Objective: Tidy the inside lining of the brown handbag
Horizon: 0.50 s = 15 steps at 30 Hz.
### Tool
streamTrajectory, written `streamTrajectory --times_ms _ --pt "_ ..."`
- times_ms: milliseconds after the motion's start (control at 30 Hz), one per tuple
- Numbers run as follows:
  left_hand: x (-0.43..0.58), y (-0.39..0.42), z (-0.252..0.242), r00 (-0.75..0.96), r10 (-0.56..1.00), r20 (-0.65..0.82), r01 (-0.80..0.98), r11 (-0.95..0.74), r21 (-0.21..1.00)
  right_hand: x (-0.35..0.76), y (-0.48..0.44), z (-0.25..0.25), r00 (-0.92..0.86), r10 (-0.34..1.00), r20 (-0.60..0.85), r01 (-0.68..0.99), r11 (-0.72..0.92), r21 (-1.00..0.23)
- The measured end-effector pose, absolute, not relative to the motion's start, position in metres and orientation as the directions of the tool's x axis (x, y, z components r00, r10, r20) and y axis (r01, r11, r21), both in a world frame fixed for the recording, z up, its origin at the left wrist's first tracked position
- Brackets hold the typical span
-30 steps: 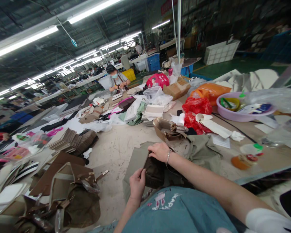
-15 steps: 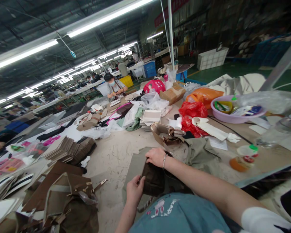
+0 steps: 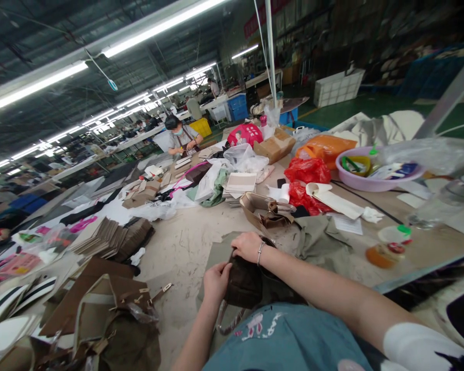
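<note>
A dark brown bag (image 3: 244, 283) rests against my lap at the near edge of the worktable (image 3: 181, 242). My left hand (image 3: 215, 281) grips its left side, fingers curled round the upper corner. My right hand (image 3: 247, 246) lies over the bag's top edge, fingers bent down onto it; a thin bracelet is on that wrist. A looped strap (image 3: 227, 323) hangs below the bag. A grey-green sheet (image 3: 220, 252) lies under the bag on the table.
Brown bag parts (image 3: 108, 304) pile up at the near left, stacked brown card pieces (image 3: 112, 236) further back. A tan bag (image 3: 268, 212), red plastic bags (image 3: 307, 172), a lilac basin (image 3: 375, 175) and an orange-lidded jar (image 3: 386, 247) sit to the right. Another person (image 3: 180, 136) works at the far end.
My left hand slid up the bag's left side toward my right hand. The bag's strap loop now hangs in view below it. The camera shifted slightly.
</note>
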<state>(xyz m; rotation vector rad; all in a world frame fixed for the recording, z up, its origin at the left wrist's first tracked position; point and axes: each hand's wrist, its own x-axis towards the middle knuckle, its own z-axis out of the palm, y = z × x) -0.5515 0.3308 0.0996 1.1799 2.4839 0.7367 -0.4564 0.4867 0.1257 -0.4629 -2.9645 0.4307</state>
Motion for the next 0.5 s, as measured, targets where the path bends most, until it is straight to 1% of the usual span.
streamTrajectory --times_ms 200,500 --pt "-0.547 0.332 0.096 -0.635 0.773 -0.004 0.652 0.539 0.532 -0.447 0.498 0.13 -0.954 0.289 0.079 0.259 0.929 -0.262" --pt "-0.54 0.334 0.099 -0.631 0.776 0.006 0.651 0.524 0.55 -0.445 0.506 0.131 -0.928 0.368 0.059 0.344 0.907 -0.241"
